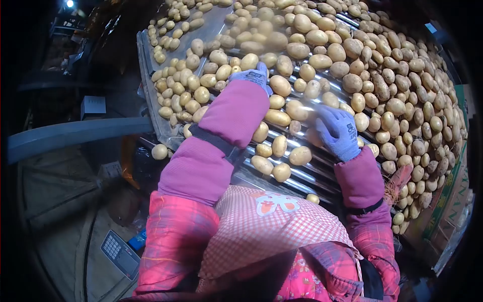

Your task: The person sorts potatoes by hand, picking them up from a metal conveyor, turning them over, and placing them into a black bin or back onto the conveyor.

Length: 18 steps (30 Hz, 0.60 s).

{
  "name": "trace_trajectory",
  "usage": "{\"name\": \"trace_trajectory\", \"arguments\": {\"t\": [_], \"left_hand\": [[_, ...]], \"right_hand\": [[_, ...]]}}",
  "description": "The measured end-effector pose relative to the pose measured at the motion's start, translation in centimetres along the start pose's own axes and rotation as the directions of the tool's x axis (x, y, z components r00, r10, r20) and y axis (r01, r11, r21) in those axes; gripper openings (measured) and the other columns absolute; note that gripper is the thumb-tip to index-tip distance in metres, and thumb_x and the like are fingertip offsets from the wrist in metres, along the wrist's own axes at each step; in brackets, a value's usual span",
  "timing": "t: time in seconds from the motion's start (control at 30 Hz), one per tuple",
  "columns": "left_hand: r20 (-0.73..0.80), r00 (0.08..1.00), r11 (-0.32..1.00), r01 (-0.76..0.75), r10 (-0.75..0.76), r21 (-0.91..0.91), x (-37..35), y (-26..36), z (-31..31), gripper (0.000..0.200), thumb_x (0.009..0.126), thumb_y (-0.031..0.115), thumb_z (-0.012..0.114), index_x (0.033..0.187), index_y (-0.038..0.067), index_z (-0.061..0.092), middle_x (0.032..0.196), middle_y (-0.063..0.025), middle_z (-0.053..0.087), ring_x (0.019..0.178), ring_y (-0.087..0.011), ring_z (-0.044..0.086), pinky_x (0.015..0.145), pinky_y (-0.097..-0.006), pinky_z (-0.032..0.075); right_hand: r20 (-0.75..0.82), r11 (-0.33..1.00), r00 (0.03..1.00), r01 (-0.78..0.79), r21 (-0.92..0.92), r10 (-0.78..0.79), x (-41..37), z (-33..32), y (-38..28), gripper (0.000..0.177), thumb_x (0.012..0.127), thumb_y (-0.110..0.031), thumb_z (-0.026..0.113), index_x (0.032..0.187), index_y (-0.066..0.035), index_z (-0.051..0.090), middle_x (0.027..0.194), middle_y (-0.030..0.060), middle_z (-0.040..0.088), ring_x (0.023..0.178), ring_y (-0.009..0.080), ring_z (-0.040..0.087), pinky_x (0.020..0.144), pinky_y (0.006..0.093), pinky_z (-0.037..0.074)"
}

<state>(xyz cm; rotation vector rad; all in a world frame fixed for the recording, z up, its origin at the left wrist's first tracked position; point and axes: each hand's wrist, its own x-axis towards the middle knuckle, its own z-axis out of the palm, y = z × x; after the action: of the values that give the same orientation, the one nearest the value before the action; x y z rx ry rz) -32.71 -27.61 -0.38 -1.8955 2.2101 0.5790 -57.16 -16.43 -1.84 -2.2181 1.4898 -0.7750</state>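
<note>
My left hand [254, 79], in a lavender glove, is among the potatoes on the metal rollers, nearest a yellowish potato [249, 62] and a browner potato [280, 86]. Most of its fingers are hidden, so its grip cannot be made out. To the right, my right hand [338, 132], gloved alike, has its fingers apart and reaching left, with slight motion blur. A potato [314, 137] lies partly beneath its thumb side. Several loose potatoes rest on the shiny rollers [315, 176] between and below the hands.
A large heap of potatoes [397, 90] covers the right side. Smaller potatoes crowd the left metal edge [151, 88]. A curved grey bar [80, 138] runs left. A keypad device [121, 254] sits lower left, a printed cardboard box [448, 206] lower right, and red netting [400, 180] beside the heap.
</note>
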Motion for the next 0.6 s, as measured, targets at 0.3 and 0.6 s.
{"name": "trace_trajectory", "arguments": {"t": [0.3, 0.6], "left_hand": [[0.079, 0.979, -0.261, 0.127, 0.188, -0.957, -5.8, -2.7, -2.1, 0.041, 0.088, 0.019, 0.058, 0.128, 0.011, 0.052, 0.108, -0.0092, 0.062, 0.089, -0.0165, 0.060, 0.079, -0.0320, 0.050], [-0.120, 0.954, -0.785, 0.152, 0.276, -0.601, -8.8, -6.3, 2.5, 0.045, 0.092, 0.027, 0.050, 0.132, 0.006, 0.048, 0.132, -0.0142, 0.051, 0.117, -0.0333, 0.052, 0.097, -0.0468, 0.044]], "right_hand": [[0.072, 0.991, 0.997, 0.037, -0.128, -0.028, 1.1, 0.3, -0.9, 0.033, 0.084, -0.026, 0.060, 0.112, -0.011, 0.062, 0.109, 0.0083, 0.063, 0.095, 0.0268, 0.060, 0.085, 0.0407, 0.043], [0.130, 0.997, 0.990, -0.044, -0.064, 0.052, 4.7, -0.1, -2.7, 0.025, 0.085, -0.023, 0.059, 0.105, -0.010, 0.063, 0.095, 0.0106, 0.066, 0.087, 0.0282, 0.062, 0.079, 0.0411, 0.046]]}}
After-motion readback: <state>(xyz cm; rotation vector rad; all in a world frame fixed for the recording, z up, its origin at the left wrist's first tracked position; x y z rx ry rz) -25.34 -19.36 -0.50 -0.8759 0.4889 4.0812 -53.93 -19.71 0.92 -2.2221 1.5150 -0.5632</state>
